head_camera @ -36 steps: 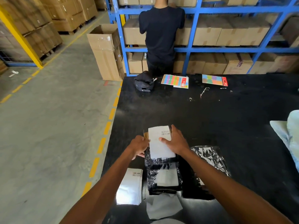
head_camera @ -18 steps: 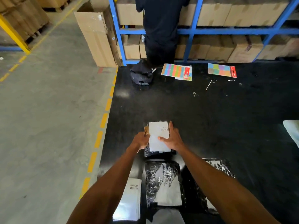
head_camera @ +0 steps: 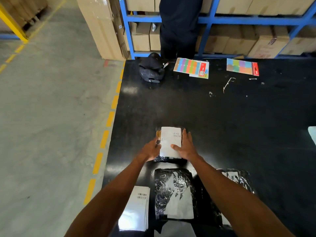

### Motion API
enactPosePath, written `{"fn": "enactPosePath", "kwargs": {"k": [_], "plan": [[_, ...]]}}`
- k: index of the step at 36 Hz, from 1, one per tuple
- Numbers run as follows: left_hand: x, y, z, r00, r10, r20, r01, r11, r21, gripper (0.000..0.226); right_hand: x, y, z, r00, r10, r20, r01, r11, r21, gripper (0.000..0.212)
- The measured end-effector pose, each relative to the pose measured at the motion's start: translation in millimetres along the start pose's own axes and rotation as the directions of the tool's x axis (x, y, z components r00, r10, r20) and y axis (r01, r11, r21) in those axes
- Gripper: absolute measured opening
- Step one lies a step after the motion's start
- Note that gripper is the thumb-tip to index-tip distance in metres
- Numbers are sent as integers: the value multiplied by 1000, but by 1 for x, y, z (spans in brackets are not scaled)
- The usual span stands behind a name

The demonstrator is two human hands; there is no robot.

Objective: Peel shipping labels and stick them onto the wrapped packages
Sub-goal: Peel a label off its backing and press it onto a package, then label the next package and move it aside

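Hands are staying on the label [head_camera: 171,141]: right hand [head_camera: 187,147] pressing flat, left hand [head_camera: 151,149] at the package [head_camera: 168,159] edge, its grip unclear.

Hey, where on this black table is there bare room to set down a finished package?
The widest bare stretch of table lies between the package you are labelling and the coloured sheets and cap at the far edge, running right. The near edge is crowded: label stack, wrapped packages.
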State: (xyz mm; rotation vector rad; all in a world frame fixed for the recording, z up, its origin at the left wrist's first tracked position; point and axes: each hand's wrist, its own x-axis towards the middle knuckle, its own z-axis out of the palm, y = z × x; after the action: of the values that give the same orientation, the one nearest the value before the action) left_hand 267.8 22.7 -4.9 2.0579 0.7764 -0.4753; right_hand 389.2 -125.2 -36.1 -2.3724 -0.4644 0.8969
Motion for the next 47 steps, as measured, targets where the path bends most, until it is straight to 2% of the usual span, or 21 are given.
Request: {"fn": "enactPosePath", "kwargs": {"k": [4, 8, 11, 14, 16, 19, 20, 22, 25, 29, 36, 39, 42, 45, 47], "plan": [[-30, -15, -16, 995, 101, 10, -102, 984, 144, 59, -12, -10, -1, 987, -100, -129, 92, 994, -63, 88], [-60, -55, -37, 993, 97, 69, -113, 951, 287, 65, -41, -31, 7, 952, -257, -169, 217, 951, -221, 66], [-87, -82, -45, 991, 48, 128, -94, 921, 377, 61, -77, -50, 25, 911, -388, -143, 332, 892, -306, 54], [-118, -110, -44, 984, -18, 178, -56, 914, 401, 61, -118, -63, 54, 888, -459, -27, 424, 841, -335, 51], [-132, -122, -37, 980, -47, 195, -37, 912, 409, 66, -137, -65, 74, 882, -460, 103, 461, 798, -388, 53], [-154, -136, -24, 974, -78, 213, -16, 914, 405, 79, -170, -64, 107, 857, -433, 279, 514, 680, -523, 56], [-159, -140, -18, 973, -71, 218, -25, 911, 411, 85, -179, -60, 117, 852, -412, 323, 523, 647, -555, 60], [-168, -146, -5, 980, -39, 195, -55, 888, 457, 98, -194, -51, 137, 855, -347, 386, 518, 614, -595, 80], [-174, -160, 16, 990, -39, 132, -42, 831, 555, 109, -204, -33, 164, 868, -264, 420, 492, 571, -658, 115], [-174, -188, 43, 997, 7, 74, -53, 763, 644, 108, -210, -23, 190, 904, -243, 352, 427, 530, -732, 117], [-182, -204, 64, 997, 78, -24, -47, 788, 614, 83, -212, -26, 191, 924, -264, 276, 381, 576, -723, 93], [-186, -205, 60, 996, 87, -30, -52, 802, 595, 68, -218, -25, 189, 920, -313, 237, 383, 581, -719, 60], [-189, -202, 55, 995, 94, -37, -59, 836, 546, 71, -222, -22, 185, 896, -405, 179, 395, 548, -737, 30], [-197, -200, 46, 992, 118, -47, -90, 917, 388, 86, -226, -25, 176, 867, -476, 145, 422, 548, -722, 28], [-198, -198, 46, 992, 107, -60, -92, 973, 213, 76, -229, -29, 167, 861, -487, 147, 446, 583, -680, 31]]}}
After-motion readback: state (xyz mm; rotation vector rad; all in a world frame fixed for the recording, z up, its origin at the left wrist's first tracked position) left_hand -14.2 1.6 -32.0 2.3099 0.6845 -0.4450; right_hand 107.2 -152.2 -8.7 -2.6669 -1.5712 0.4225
